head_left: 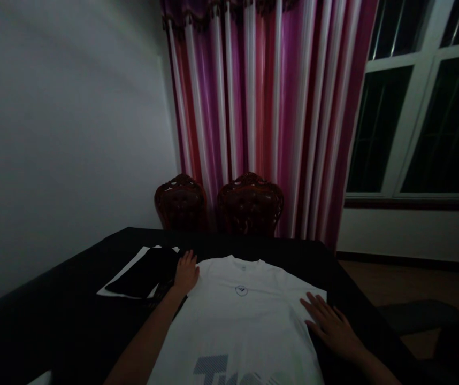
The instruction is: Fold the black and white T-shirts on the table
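A white T-shirt (241, 315) lies spread flat on the dark table (53, 315), collar toward the far side, with a small round logo below the neck and large print near the bottom edge. My left hand (186, 272) rests on the shirt's left shoulder, fingers lying flat and together. My right hand (329, 323) lies flat on the right sleeve edge with fingers stretched out and apart. Neither hand holds anything.
A folded black garment (145, 272) on a white one (111, 286) lies left of the shirt. Two carved dark-red chairs (249, 206) stand behind the table, before a pink and white striped curtain (261, 107). Dark windows (422, 117) are at the right.
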{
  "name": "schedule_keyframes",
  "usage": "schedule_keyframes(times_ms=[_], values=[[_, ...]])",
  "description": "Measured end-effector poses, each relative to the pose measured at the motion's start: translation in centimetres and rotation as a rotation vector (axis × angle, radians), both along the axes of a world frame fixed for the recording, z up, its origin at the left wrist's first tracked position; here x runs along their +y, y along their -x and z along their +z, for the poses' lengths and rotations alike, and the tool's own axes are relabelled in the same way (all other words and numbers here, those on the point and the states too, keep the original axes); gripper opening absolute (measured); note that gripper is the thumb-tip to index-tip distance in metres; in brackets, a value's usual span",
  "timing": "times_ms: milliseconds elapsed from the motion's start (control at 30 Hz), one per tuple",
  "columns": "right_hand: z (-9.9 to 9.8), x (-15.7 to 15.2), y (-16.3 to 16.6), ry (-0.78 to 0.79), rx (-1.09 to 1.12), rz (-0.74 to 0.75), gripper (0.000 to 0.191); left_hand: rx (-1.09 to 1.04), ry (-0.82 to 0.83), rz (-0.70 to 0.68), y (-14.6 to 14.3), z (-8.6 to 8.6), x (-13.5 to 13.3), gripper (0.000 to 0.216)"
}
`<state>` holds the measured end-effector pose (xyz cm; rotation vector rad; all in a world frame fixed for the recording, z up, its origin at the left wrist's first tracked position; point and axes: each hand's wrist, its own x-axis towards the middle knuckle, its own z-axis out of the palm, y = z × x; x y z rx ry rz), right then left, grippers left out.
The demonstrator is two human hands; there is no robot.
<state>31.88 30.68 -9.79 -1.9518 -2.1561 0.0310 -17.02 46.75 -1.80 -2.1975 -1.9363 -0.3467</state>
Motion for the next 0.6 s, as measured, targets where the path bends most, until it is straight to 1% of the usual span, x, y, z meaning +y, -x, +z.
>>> schedule_keyframes(times_ms=[67,100,167,233,300,367,433,467,533,600], values=[[0.2,-0.1,0.1,0.004,0.003,-0.001,0.06,0.028,0.074,-0.095,-0.3,-1.3,-1.0,0.049],[0.5,-0.1,0.2,0.007,0.009,-0.004,0.06,0.036,0.115,-0.105,-0.2,-2.1,-1.5,0.05],[1.1,-0.3,0.4,0.021,0.025,-0.003,0.058,0.038,0.179,-0.056,0.5,-3.3,-2.5,0.057],[2.0,-0.6,0.7,0.045,0.042,0.004,0.057,0.036,0.207,0.011,1.4,-3.8,-3.2,0.063],[2.8,-0.9,0.9,0.071,0.056,0.016,0.056,0.04,0.221,0.057,2.1,-3.6,-3.6,0.065],[3.3,-1.1,1.1,0.086,0.067,0.02,0.055,0.049,0.234,0.104,2.0,-2.7,-3.9,0.066],[3.6,-1.3,1.2,0.085,0.077,0.023,0.056,0.061,0.225,0.154,1.0,-1.5,-4.7,0.071],[3.7,-1.3,1.3,0.075,0.084,0.021,0.057,0.068,0.206,0.164,0.0,-0.9,-5.4,0.075],[3.8,-1.2,1.1,0.032,0.112,-0.01,0.056,0.092,0.158,0.125,-2.9,-0.1,-8.3,0.078],[3.9,-0.9,0.8,-0.035,0.142,-0.099,0.051,0.095,0.147,-0.03,-6.7,-0.2,-13.1,0.073]])
